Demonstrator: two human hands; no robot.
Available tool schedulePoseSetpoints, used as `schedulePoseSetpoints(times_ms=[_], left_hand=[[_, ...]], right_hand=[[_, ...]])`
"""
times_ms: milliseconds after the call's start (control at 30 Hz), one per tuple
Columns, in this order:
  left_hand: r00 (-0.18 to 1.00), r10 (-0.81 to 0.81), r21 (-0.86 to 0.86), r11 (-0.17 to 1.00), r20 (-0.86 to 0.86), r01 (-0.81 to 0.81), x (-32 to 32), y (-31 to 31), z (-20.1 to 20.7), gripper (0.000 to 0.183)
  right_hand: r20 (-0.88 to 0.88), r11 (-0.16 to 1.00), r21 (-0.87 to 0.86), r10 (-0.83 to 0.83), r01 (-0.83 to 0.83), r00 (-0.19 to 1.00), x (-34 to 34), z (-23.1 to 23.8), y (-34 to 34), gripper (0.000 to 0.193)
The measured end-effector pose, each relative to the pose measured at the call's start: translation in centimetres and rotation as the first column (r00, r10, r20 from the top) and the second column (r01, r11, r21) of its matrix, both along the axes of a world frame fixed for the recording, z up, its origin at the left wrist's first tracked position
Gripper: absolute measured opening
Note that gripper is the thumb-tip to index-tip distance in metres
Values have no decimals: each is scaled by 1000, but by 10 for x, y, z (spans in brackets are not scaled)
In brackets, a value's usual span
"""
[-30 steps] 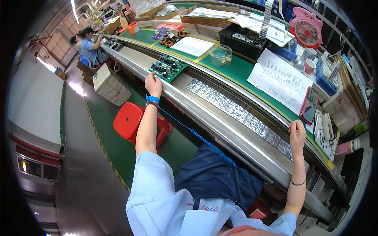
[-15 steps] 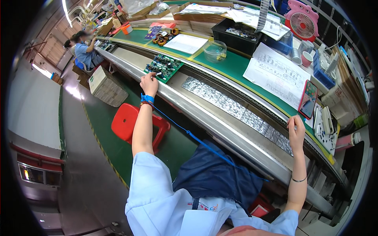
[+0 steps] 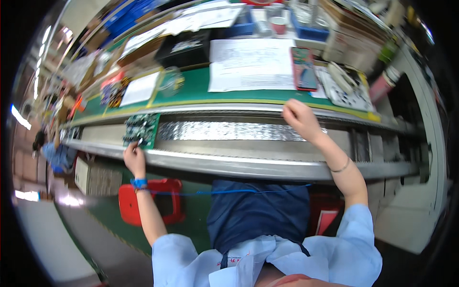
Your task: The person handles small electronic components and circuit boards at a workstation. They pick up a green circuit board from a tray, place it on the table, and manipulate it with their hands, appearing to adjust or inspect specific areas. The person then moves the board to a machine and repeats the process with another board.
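Our left hand [image 3: 134, 158] pinches the near edge of the green board [image 3: 141, 129]; right hand [image 3: 299, 118] rests curled, empty, on the counter [image 3: 267, 167]. Best we grip edges only.

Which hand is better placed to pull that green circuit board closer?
Probably the left hand: its fingers already touch the green circuit board. The right hand rests far along the belt.
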State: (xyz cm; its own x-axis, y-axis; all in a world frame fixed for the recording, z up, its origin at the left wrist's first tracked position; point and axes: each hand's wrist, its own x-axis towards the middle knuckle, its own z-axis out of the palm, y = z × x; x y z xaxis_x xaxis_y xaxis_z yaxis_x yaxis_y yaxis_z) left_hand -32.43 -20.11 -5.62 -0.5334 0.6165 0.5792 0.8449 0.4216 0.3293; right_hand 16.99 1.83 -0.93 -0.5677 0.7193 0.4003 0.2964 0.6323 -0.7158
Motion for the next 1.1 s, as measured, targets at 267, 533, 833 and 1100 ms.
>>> schedulePoseSetpoints(times_ms=[267, 533, 833, 1100], left_hand=[[973, -224, 56, 974, 53, 221, 93, 15, -1, 19], [915, -403, 3, 915, -8, 403, 198, 21, 12, 23], [775, -629, -14, 776, 57, 631, 316, 39, 20, 31], [715, -689, -12, 719, 118, 695, 358, 49, 27, 26]], right_hand=[[146, 981, 131, 125, -144, 981, 5, -9, -4, 13], [418, 932, 357, -228, 72, 879, 79, 34, 35, 13], [559, 957, 45, -262, 287, 787, 131, 35, 52, 16], [581, 939, 37, -299, 343, 757, 125, 25, 56, 10]])
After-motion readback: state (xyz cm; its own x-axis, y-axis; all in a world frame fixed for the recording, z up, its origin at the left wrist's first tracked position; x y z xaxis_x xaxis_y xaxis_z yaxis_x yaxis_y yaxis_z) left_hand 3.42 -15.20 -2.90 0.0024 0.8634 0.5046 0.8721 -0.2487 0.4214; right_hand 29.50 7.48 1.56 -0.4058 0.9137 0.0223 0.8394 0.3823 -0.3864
